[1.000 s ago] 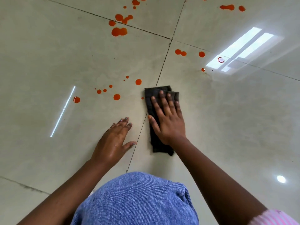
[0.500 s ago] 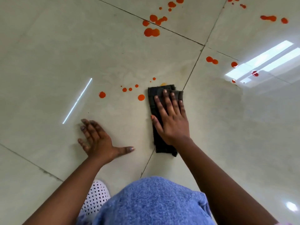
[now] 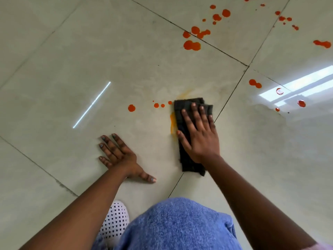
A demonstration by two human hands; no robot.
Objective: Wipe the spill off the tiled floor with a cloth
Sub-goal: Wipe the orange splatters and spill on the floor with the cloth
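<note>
here i read the cloth (image 3: 187, 112) as soft, light, folded dark fabric lying on the glossy tiled floor (image 3: 72, 60), best driven by flat palm pressure. my right hand (image 3: 200, 134) presses it with straight fingers; my left hand (image 3: 119, 156) rests spread on tile. the orange spill (image 3: 191, 45) smears wet beside the cloth.

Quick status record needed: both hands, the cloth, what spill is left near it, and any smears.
right hand: flat, pressing the dark cloth on the floor tile
left hand: spread flat on bare tile, holds nothing
nearest drops: orange row just left of the cloth's far end
smear: yellow-orange streak along the cloth's left edge
far spill: larger blobs beyond, untouched
</note>
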